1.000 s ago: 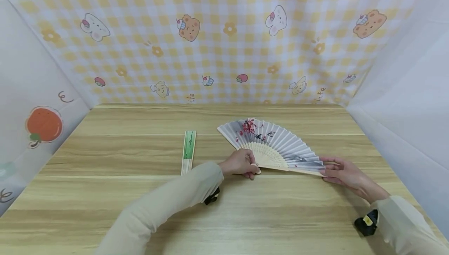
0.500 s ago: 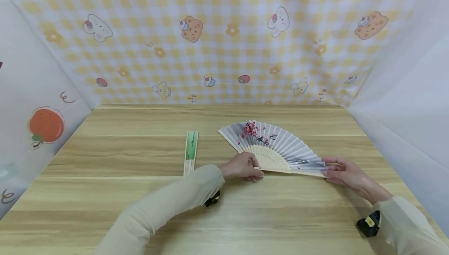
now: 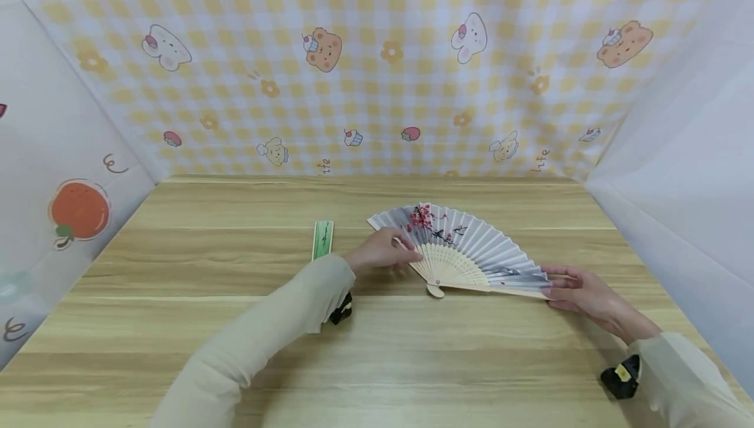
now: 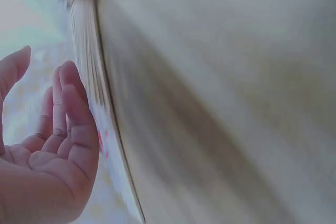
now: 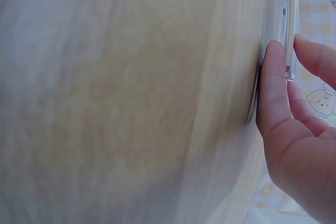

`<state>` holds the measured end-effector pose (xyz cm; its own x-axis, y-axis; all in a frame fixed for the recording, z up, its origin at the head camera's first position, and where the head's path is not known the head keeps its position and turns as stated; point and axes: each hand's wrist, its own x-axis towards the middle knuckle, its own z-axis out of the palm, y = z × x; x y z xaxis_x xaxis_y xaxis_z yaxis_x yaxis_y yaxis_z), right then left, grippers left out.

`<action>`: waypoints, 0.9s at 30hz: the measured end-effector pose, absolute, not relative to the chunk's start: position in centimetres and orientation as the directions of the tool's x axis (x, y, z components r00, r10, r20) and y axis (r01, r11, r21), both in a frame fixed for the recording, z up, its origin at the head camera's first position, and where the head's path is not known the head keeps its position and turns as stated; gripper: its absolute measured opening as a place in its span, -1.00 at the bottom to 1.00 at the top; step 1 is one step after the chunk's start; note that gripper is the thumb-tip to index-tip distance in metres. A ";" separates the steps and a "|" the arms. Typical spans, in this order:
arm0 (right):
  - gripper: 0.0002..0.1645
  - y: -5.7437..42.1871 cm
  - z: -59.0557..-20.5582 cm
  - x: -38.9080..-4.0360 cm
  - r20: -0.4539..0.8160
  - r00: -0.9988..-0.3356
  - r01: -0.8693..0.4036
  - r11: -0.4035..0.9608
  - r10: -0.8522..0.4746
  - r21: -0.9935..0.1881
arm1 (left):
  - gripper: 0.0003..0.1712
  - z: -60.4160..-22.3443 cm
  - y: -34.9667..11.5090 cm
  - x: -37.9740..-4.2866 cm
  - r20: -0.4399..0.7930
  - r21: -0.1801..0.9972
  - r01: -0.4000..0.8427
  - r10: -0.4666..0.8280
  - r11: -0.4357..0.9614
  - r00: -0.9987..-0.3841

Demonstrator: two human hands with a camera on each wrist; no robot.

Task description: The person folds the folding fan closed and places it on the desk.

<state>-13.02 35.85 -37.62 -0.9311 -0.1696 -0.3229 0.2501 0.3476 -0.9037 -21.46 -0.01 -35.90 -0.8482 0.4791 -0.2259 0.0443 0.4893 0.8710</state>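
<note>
A folding fan [image 3: 485, 241] lies spread out on the table, its pale leaf printed with red blossoms and its ribs cream-coloured. At its right end my right hand [image 3: 580, 292] pinches the outer stick; in the right wrist view the fan's edge [image 5: 291, 24] sits between thumb and forefinger. My left hand [image 3: 379, 249] is over the fan's left edge, near the ribs. In the left wrist view its thumb stands apart from the loosely bent fingers [image 4: 73, 129], with nothing between them. The pivot end with its rounded tip [image 3: 435, 290] shows uncovered.
A closed green folding fan [image 3: 322, 239] lies left of the spread one, its lower part hidden behind my left sleeve [image 3: 312, 290]. A yellow-checked cloth [image 3: 389, 88] hangs behind the wooden table [image 3: 206, 271], with white cloth at both sides.
My left hand has let go of the fan's pivot end and moved up and left to its left edge. The right hand keeps its place at the right end.
</note>
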 end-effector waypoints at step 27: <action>-0.21 36.0 -37.7 -13.2 -0.313 -0.935 0.227 0.398 -0.166 -0.889 | -0.57 -36.4 -1.4 -27.4 -0.145 0.851 -0.021 0.197 0.524 -0.970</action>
